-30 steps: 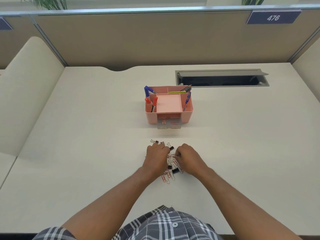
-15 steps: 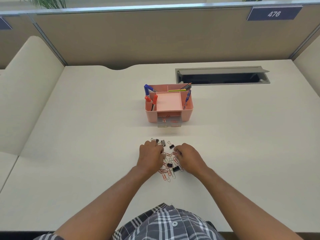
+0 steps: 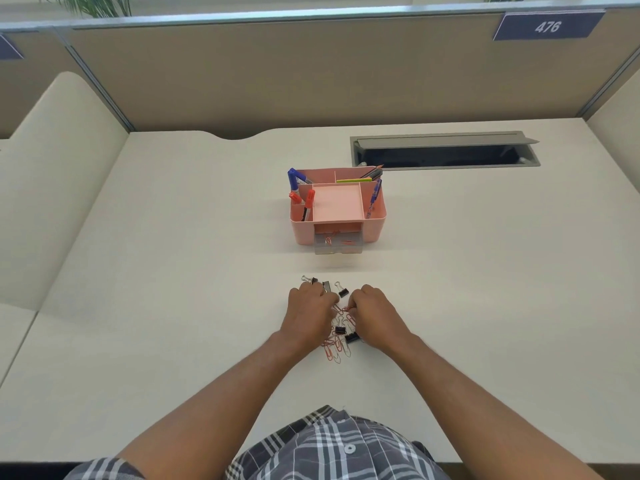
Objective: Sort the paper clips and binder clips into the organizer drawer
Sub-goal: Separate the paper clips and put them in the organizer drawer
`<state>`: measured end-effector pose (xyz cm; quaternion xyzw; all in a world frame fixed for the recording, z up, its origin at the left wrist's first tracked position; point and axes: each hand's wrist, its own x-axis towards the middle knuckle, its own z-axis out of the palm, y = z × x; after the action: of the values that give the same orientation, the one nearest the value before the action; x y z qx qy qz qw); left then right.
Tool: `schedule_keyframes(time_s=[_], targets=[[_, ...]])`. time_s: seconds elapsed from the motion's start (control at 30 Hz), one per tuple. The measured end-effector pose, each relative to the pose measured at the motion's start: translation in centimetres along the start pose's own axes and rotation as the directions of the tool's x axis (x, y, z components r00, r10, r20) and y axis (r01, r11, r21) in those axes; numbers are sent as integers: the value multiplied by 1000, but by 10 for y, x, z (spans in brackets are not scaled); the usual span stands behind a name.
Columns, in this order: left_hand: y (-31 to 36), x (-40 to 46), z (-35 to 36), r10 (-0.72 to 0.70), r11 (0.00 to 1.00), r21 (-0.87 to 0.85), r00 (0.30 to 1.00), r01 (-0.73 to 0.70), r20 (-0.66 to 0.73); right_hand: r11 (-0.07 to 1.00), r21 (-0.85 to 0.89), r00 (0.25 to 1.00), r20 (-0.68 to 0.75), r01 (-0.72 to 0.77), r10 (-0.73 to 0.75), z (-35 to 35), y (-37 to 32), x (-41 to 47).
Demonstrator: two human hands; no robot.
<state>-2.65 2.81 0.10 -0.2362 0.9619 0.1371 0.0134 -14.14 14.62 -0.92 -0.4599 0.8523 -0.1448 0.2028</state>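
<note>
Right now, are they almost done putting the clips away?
Not yet. A few paper clips already lie in the open drawer of the pink organizer. Both hands, the left hand and the right hand, are down in the pile of clips with fingers curled; the right seems to pinch a red paper clip. Most paper clips and all the binder clips are on the desk.

Cubicle with a pale surface
Beige partition behind, numbered sign top right, grey cable hatch inset.
</note>
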Motion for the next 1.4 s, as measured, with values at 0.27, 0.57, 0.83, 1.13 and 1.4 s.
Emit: schedule_keyframes(time_s=[0.27, 0.57, 0.83, 1.13, 1.4], targets=[[5, 10, -6, 28, 992, 119, 997, -37, 77, 987, 135, 996, 13, -88, 87, -10, 3, 1], [13, 13, -3, 70, 989, 125, 991, -84, 111, 932, 310, 980, 3, -188, 197, -15, 7, 2], [11, 13, -3, 116, 984, 122, 984, -133, 138, 924, 333, 980, 6, -189, 198, -20, 5, 1], [2, 42, -57, -110, 936, -351, 972, 30, -208, 894, 446, 927, -354, 53, 121, -83, -22, 29], [-1, 75, -78, -184, 904, -420, 962, 84, -204, 974, 225, 953, -297, 5, 64, -104, -35, 73]])
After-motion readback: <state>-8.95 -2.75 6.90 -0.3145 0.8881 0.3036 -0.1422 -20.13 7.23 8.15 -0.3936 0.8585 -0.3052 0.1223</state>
